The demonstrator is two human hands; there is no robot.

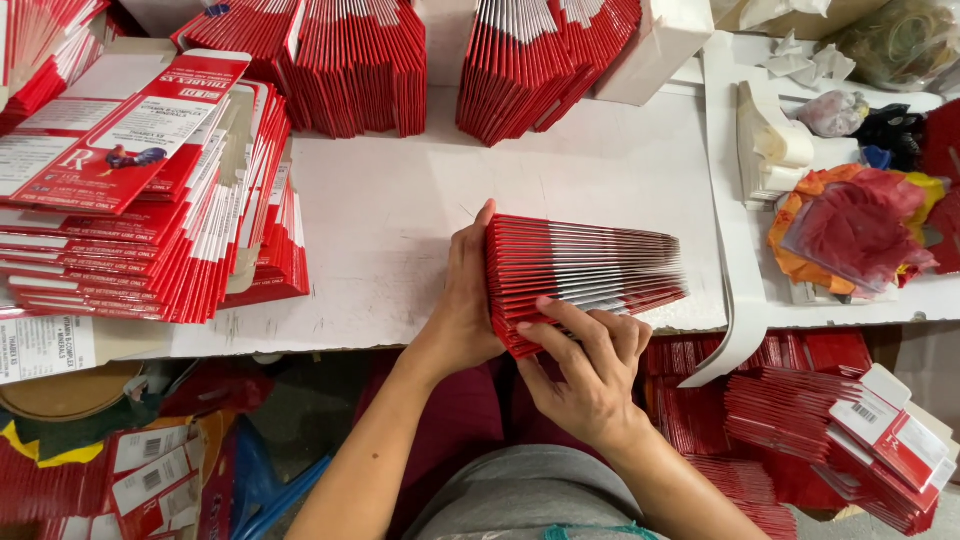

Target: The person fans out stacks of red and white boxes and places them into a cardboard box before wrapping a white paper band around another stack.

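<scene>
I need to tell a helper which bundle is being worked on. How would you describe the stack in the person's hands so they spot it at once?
Start at the white table and go to its near edge, centre. There a fanned stack of flat red cartons stands on edge, pressed by the left hand at its end and the right hand in front. Unlike the other red piles, it alone is held.

Bare tabletop (400,210) between carton stacks (150,200); fanned rows (450,60) behind

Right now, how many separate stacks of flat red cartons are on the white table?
4: one fanned stack held on edge between both hands, one pile at the left, two rows leaning along the back. More may lie beyond the frame.
</scene>
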